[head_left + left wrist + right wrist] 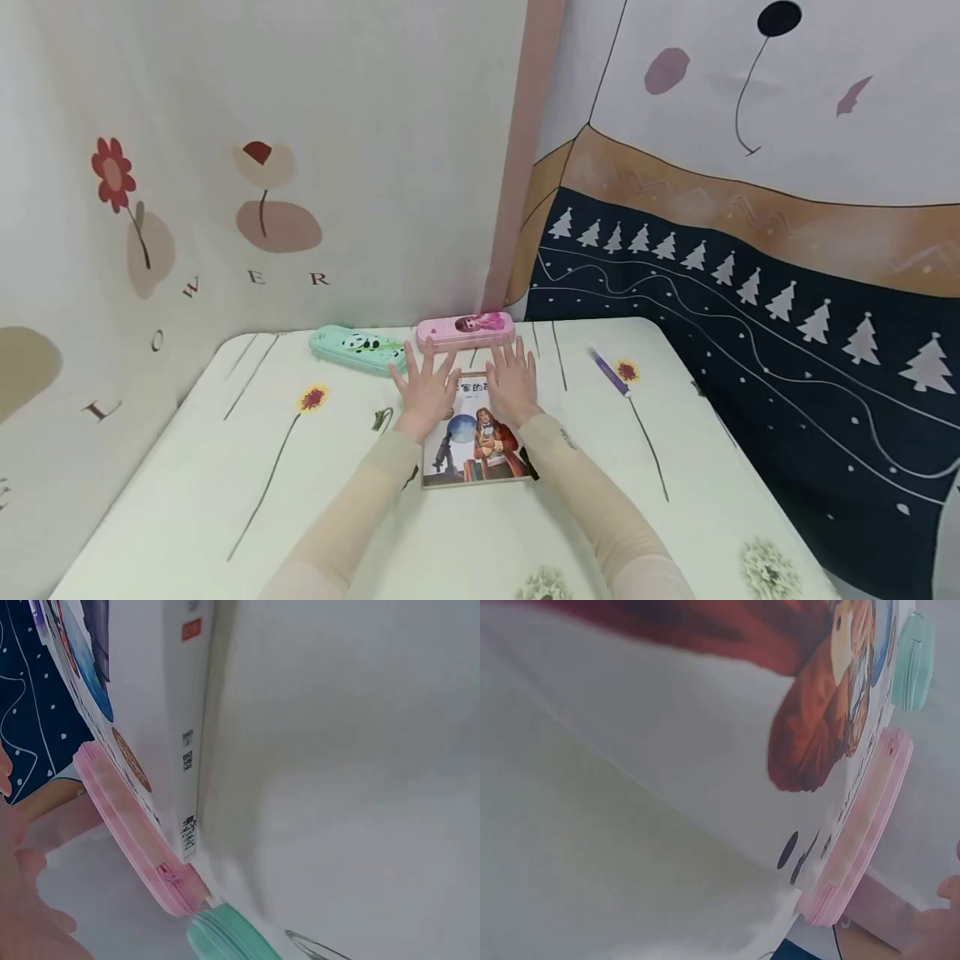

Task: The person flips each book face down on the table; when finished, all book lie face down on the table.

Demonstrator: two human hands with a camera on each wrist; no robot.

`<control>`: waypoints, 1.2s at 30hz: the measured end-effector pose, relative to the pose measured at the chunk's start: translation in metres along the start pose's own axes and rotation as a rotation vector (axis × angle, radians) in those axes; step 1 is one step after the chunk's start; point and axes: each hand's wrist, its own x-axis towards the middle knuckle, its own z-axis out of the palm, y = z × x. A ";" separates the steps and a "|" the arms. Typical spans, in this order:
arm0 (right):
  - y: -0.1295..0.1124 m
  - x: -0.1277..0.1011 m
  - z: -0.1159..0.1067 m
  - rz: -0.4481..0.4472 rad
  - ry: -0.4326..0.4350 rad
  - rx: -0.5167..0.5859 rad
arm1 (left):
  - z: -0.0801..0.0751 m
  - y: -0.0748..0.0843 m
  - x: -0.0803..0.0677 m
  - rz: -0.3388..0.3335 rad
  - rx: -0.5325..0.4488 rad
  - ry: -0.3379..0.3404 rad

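Note:
A book (462,454) with an illustrated cover lies flat on the table, its title edge pointing away from me. My left hand (426,400) is over its upper left side, fingers spread and straight. Over the upper right side is my right hand (514,388), its fingers also extended. The white spine (184,697) shows in the left wrist view. Just past the fingertips is a pink pencil case (450,332) with a doll picture. A mint green pencil case (358,348) with pandas sits left of it, near the left fingertips.
A purple pen (609,372) lies to the right of the book. The table is covered by a pale cloth (277,500) printed with flowers. Printed curtains (390,167) hang behind the far edge, and a dark cloth with trees (720,333) hangs along the right.

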 end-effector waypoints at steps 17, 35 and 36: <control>0.023 0.003 0.009 -0.117 0.030 0.272 | -0.005 -0.016 -0.016 0.056 -0.275 0.040; 0.053 -0.002 0.025 0.014 0.089 0.646 | -0.008 -0.046 -0.040 -0.126 -0.620 -0.213; 0.054 -0.002 0.027 0.020 0.091 0.647 | -0.007 -0.048 -0.042 -0.132 -0.619 -0.235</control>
